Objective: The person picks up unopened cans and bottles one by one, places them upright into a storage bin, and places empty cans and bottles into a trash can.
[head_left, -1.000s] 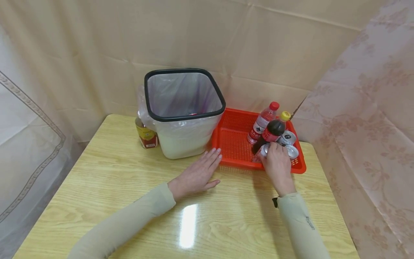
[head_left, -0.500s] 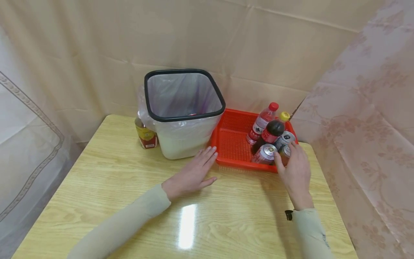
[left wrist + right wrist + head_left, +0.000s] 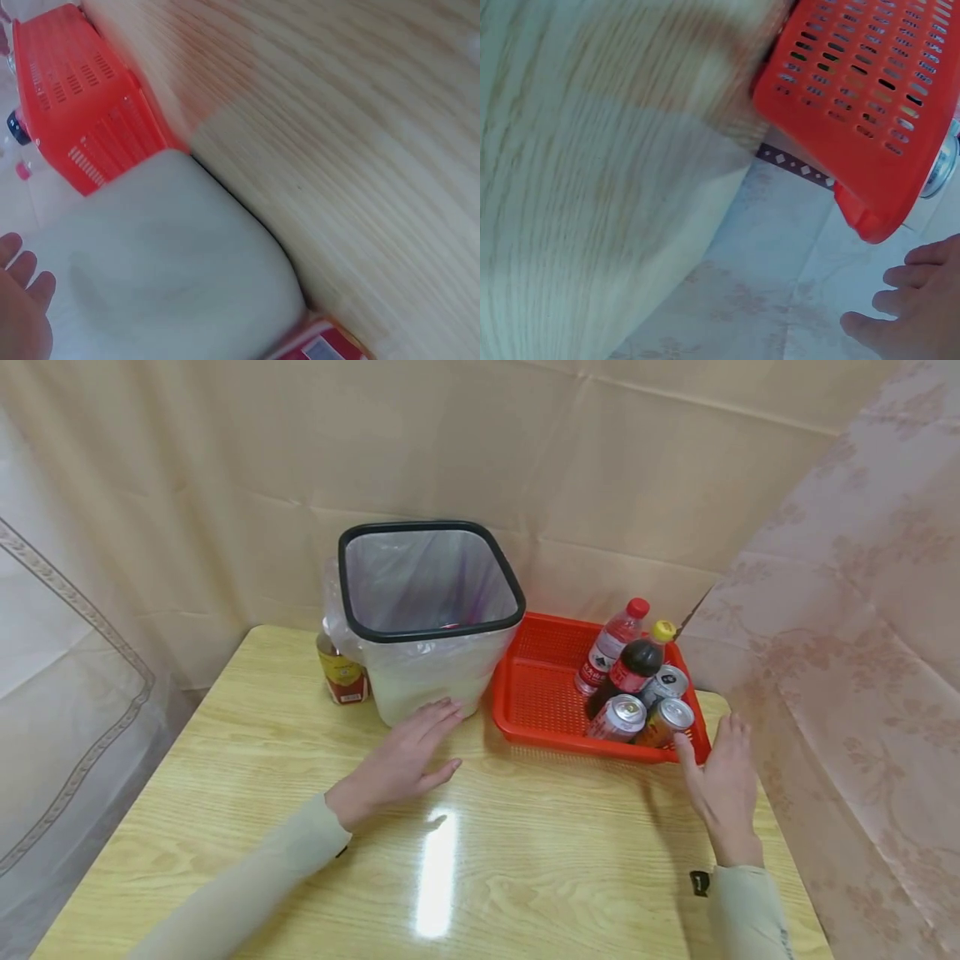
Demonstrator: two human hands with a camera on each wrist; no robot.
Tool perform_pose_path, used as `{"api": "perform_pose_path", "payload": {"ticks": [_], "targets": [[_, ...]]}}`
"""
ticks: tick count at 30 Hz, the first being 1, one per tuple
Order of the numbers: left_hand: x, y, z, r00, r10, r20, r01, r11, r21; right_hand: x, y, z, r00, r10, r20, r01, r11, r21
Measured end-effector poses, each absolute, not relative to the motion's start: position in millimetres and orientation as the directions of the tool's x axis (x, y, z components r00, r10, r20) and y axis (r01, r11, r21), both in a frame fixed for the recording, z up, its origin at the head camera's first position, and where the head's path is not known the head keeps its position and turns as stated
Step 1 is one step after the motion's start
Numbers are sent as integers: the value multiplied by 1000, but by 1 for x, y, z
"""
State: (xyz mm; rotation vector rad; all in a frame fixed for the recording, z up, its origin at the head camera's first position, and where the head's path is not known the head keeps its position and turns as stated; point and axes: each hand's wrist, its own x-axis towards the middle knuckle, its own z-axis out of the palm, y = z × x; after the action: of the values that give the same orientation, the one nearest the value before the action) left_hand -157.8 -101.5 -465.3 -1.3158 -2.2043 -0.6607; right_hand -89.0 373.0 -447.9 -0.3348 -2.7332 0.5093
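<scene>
My left hand (image 3: 397, 764) hovers in front of the pale trash bin (image 3: 420, 685), fingers straight and holding nothing. My right hand (image 3: 722, 785) is spread beside the front right corner of the red basket (image 3: 540, 739), also holding nothing. Several drinks lean together in the basket's right half: a red-capped bottle (image 3: 611, 643), a yellow-capped bottle of dark drink (image 3: 637, 662), a pinkish can (image 3: 618, 717), an orange can (image 3: 667, 720) and a silver can (image 3: 666, 682). In the right wrist view, my fingers are apart from the slotted basket wall (image 3: 855, 82).
A clear bag lines the bin under its black rim (image 3: 435, 633); something red shows inside, mostly hidden. Left of the bin stands a container with a yellow and red label (image 3: 343, 677). Curtains (image 3: 600, 485) close off the back and sides of the wooden table (image 3: 525, 877).
My right hand has left the cans and moved right, out past the basket corner. My left hand has drawn back leftward from the basket's edge. The cans stay in the basket.
</scene>
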Motion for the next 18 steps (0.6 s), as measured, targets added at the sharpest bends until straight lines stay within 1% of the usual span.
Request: {"api": "perform_pose_path", "payload": {"ticks": [2,6,16,18], "targets": [[-158,-108,-465,-410,645,645,896,416,154,-89,375,-450,-926,287,246,181,908,-379],[-156,-123,-465,-424,619,661,887,431,165,-91,376,-453,-944,275,180,194,908,-371],[-156,-162,-471,-457,532,713,847,504,167,-95,376,-456,-965,241,103,190,915,-357],[-156,-171,-472,-473,518,713,836,519,177,-95,376,-458,-967,238,90,193,916,-353]]}}
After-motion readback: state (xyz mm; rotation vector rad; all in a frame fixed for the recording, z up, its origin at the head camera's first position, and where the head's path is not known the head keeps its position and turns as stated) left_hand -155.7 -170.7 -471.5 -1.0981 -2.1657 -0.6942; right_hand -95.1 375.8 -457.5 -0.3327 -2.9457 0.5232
